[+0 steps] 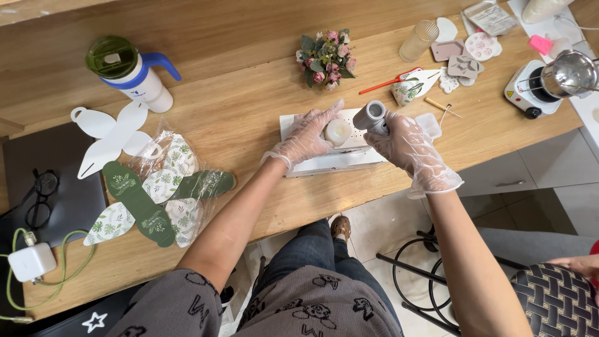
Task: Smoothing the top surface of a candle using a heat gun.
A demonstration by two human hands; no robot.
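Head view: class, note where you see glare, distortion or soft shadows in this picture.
Head view: glare shines on the steel pot and on both plastic gloves, left hand and right hand; wide-lens distortion bends the table edge; light is even, with soft shadows under the bouquet.

Clear, crinkly plastic gloves [409, 146], a smooth grey cylinder [370, 116], matt wooden table [237, 106].

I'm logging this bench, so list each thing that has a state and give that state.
Left hand: gloved, fingers on the white round piece.
Right hand: gloved, gripping a grey tube.
White round piece: resting on the white box.
Bottle: upright, green lid shut.
Plastic bag: open, leaf-print cutouts spilling out.
Glasses: folded, lying on the laptop.
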